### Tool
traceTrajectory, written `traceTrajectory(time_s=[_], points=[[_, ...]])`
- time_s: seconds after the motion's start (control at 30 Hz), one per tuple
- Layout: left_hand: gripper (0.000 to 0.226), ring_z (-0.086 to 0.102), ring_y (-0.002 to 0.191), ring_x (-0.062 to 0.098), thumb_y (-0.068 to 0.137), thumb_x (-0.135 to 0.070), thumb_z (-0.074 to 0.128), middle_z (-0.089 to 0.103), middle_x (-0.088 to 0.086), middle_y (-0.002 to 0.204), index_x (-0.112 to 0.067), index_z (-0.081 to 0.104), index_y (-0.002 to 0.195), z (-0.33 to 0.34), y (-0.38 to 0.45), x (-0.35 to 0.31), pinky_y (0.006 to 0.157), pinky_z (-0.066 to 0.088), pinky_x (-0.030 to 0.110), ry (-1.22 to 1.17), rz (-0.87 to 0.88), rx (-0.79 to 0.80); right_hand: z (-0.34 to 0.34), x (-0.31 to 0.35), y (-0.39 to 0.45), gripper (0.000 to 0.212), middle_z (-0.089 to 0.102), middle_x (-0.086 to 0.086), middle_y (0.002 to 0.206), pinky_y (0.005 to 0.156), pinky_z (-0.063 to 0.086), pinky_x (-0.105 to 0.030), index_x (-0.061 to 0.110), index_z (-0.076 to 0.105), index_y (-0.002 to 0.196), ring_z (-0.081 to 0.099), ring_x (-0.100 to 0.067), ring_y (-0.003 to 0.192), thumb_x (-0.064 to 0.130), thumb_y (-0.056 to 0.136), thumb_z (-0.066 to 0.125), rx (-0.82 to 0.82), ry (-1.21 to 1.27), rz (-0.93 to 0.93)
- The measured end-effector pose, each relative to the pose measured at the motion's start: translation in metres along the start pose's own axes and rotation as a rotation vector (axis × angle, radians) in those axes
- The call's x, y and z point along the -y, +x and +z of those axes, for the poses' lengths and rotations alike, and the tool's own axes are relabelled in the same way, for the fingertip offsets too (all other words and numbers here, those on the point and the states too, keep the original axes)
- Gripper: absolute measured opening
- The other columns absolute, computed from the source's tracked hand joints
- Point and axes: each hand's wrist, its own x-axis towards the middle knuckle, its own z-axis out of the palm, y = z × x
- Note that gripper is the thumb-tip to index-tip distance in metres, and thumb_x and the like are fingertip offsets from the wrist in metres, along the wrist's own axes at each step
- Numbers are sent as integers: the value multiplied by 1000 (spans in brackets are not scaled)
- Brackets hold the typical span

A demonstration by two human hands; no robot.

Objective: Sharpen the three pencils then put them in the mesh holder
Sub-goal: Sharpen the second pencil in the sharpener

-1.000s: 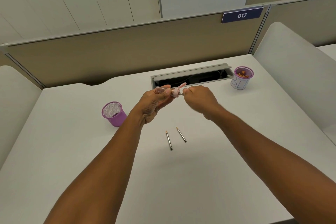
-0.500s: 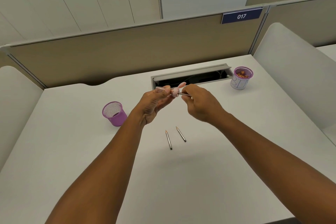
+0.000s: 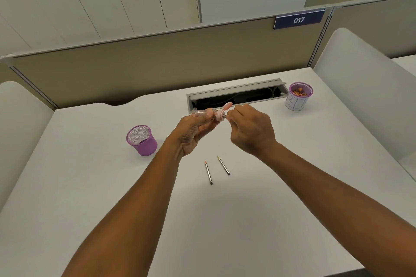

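Head view. Left hand [image 3: 193, 131]: clasps pink plastic sharpener [image 3: 219, 116] above white desk [image 3: 90, 186]. Right hand [image 3: 248, 129]: pinches grey pencil stub [image 3: 225, 116] entering sharpener. Two loose thin grey pencils [image 3: 208, 172] [image 3: 223, 165] lie on desk below hands. Purple mesh holder [image 3: 141, 140]: upright, left of hands.

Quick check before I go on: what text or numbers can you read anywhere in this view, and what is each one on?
"017": white digits on the blue sign mounted on the partition top.
Handwritten blue letters on the white wrap of the far cup holding shavings: perhaps "BIN", too blurred to be sure.
Nothing readable on the mesh holder, the sharpener or the pencils on the desk.
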Motion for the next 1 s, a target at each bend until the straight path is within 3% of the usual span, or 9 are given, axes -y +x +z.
traceTrajectory(time_s=[0.13,0.23,0.3,0.4,0.47,0.6,0.77,0.9,1.0], points=[[13,73,93,24,90,-7,66,75,1,98,-3,69,102,1,3,-3,83,60,29,-12,11,10,-7,11,10,23,61,-4,70,49,22,-23,13,64,84,45,-19,59,22,93,45,142,54,261],[21,74,92,23,90,-2,65,77,1,96,0,65,111,1,4,-5,80,60,27,-12,12,31,-18,18,24,27,60,-5,78,58,31,-28,14,67,98,48,-23,70,20,95,40,343,94,422],[19,74,92,22,90,-1,63,77,2,96,-1,65,109,0,3,-6,81,60,26,-9,17,52,-22,19,32,25,59,-7,79,57,32,-27,13,65,99,45,-20,66,17,95,40,478,333,642],[21,72,97,22,91,1,62,77,4,98,-5,64,111,-2,3,-9,83,59,26,3,24,86,-34,16,42,20,40,-2,58,42,24,-23,9,57,82,29,-12,47,18,94,44,632,819,1088],[28,72,96,20,91,1,62,78,-6,90,-1,60,119,-1,2,-9,84,59,26,46,28,92,-37,11,44,29,37,1,50,36,20,-20,9,55,74,24,-9,41,17,97,38,709,972,1157],[31,72,96,22,90,1,63,78,-6,90,-3,60,121,0,2,-10,84,59,27,66,28,90,-38,10,40,30,42,-2,60,44,23,-22,5,62,89,28,-10,50,21,100,39,685,962,1080],[25,71,101,27,89,0,65,76,8,102,-3,64,113,-6,3,-12,87,59,32,-7,4,55,-28,10,24,12,54,0,90,59,38,-24,14,52,103,48,-13,75,24,97,49,464,623,573],[14,73,96,26,88,-2,66,75,-1,100,-2,67,102,-4,3,-8,88,58,33,0,1,19,-8,5,6,11,56,-2,82,50,27,-25,12,57,89,44,-19,61,18,95,50,159,185,159],[13,72,95,27,89,-3,65,70,3,110,-3,67,102,-2,3,-4,88,58,33,21,1,-2,-3,5,1,11,58,-2,69,44,15,-17,12,60,81,37,-15,51,17,87,52,49,53,104]])
